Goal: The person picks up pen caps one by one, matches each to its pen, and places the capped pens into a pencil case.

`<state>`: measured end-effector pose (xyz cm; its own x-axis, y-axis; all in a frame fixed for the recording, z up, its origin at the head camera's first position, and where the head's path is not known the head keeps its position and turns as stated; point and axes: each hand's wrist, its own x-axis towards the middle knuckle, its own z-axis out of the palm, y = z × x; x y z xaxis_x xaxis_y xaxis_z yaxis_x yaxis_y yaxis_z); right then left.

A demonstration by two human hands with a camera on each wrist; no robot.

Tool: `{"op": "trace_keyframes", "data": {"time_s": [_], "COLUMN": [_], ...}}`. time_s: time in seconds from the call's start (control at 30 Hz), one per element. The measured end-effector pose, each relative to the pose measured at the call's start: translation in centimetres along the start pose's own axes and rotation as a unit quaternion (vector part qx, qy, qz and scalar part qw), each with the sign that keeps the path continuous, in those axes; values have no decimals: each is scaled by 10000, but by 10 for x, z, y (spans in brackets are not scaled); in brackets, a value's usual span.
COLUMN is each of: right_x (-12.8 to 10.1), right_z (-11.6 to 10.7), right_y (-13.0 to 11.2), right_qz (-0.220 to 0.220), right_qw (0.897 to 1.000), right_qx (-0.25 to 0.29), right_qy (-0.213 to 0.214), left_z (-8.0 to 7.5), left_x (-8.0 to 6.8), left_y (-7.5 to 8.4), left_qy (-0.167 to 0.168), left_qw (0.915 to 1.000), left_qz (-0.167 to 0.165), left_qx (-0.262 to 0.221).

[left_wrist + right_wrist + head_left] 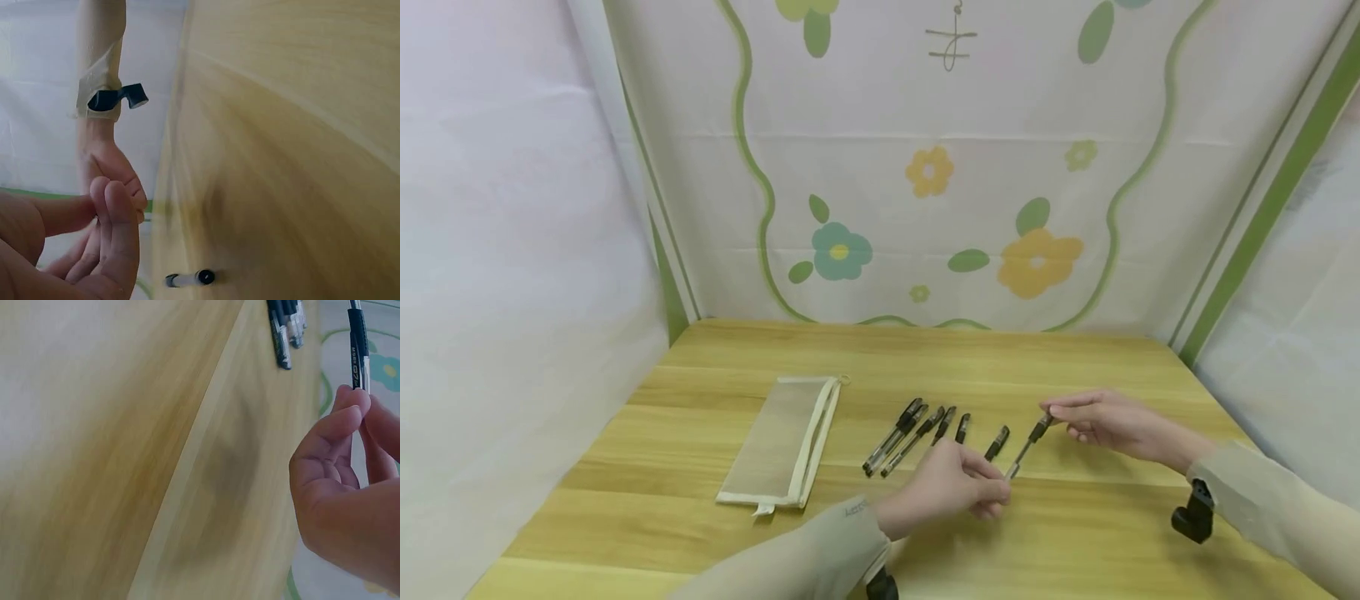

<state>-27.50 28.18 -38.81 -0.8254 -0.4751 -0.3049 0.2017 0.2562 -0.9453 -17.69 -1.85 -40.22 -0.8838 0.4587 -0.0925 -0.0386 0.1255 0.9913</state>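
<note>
I see both grips pinching one black gel pen point(1028, 447) above the surface point(1075, 533): right hand point(1112, 423) on its far capped end, left hand point(951, 487) on its near tip. Its long axis slants between them.

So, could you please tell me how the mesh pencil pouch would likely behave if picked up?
The pouch lies flat and looks empty, so probably light. Its thin mesh suggests it would flop rather than stay stiff. Being flat, it seems unlikely to roll.

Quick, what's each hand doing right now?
Left hand: pinches one end of a pen.
Right hand: pinches the same pen's other end.
</note>
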Motion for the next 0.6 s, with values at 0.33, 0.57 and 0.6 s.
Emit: {"op": "trace_keyframes", "data": {"time_s": [0.33, 0.57, 0.6], "right_x": [19, 24, 24], "right_z": [-5, -11, -11], "right_y": [9, 15, 16], "right_qz": [161, 88, 52], "right_qw": [9991, 9989, 9985], "right_qx": [-285, -413, -514], "right_qy": [260, 187, 182], "left_z": [12, 10, 10], "left_x": [5, 9, 10], "left_y": [-5, -10, -11], "left_qy": [348, 462, 443], "left_qw": [9967, 9945, 9944], "left_qz": [-593, -750, -810], "left_qx": [-432, -571, -523]}}
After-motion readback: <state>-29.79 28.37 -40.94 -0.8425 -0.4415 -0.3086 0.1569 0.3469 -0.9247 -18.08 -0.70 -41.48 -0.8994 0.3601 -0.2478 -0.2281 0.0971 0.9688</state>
